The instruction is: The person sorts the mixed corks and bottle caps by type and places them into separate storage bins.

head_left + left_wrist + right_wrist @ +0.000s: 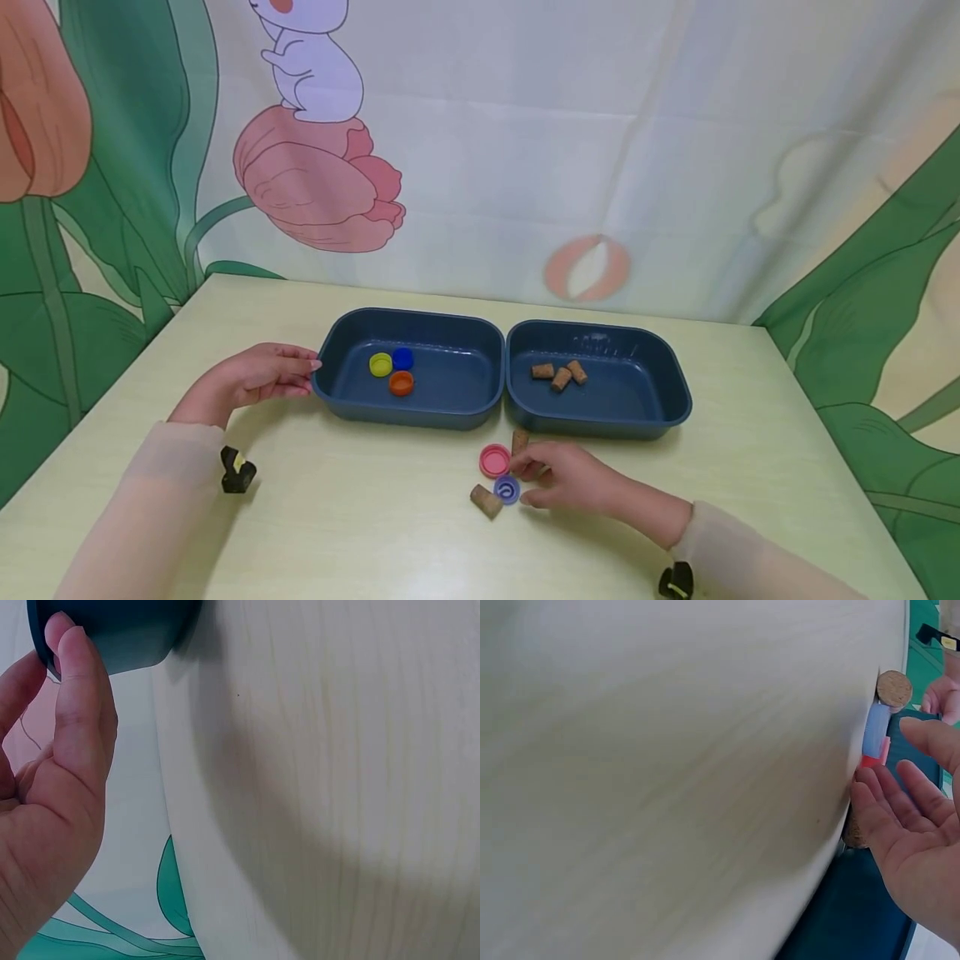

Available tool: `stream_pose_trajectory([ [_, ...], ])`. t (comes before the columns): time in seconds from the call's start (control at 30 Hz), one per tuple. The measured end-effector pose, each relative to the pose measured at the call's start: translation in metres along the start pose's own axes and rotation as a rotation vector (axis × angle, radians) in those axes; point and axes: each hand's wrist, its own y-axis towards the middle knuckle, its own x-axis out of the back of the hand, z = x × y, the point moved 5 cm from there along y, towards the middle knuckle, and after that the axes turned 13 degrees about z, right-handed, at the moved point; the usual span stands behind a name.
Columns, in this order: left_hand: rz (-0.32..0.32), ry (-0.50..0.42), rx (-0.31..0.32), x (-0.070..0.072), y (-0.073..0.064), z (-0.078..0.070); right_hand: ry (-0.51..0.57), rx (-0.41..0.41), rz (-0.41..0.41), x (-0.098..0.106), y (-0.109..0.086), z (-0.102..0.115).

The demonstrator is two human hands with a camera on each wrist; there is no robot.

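Note:
My left hand (273, 372) pinches the left end rim of the left dark blue tray (420, 419); in the left wrist view its fingers (79, 712) lie against the outer wall. In that tray lie a yellow bottle cap (381, 365), a blue cap (402, 359) and an orange cap (401, 383). My right hand (562, 477) is low over the table, thumb and fingers apart, nothing between them. Right by its fingertips are a purple cap (507, 490), a pink cap (494, 461) and an upright-looking cork (520, 440). Another cork (487, 501) touches the purple cap's left side.
The right dark blue tray (600, 427) stands against the left one and holds three corks (561, 379). Both trays are on a pale wooden table (337, 517). Behind it hangs a printed curtain (487, 150) with flowers and a white animal.

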Motion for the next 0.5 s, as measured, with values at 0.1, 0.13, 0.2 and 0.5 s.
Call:
stream_pose_trajectory([
  [0.1,0.002,-0.003,0.003,0.0006,-0.0001,0.0006,-0.038,0.021,-0.003,-0.0006,0.0020,0.0017],
  [0.13,0.002,-0.004,0.003,0.0007,0.0001,0.0007,-0.054,0.028,-0.003,-0.0007,0.0025,0.0027],
  [0.2,0.003,-0.006,0.002,0.0009,0.0007,0.0014,-0.082,0.037,0.000,-0.0006,0.0033,0.0052],
  [0.5,0.001,-0.011,-0.006,-0.0005,0.0005,0.0005,-0.229,0.097,-0.012,-0.0033,0.0083,0.0088],
])
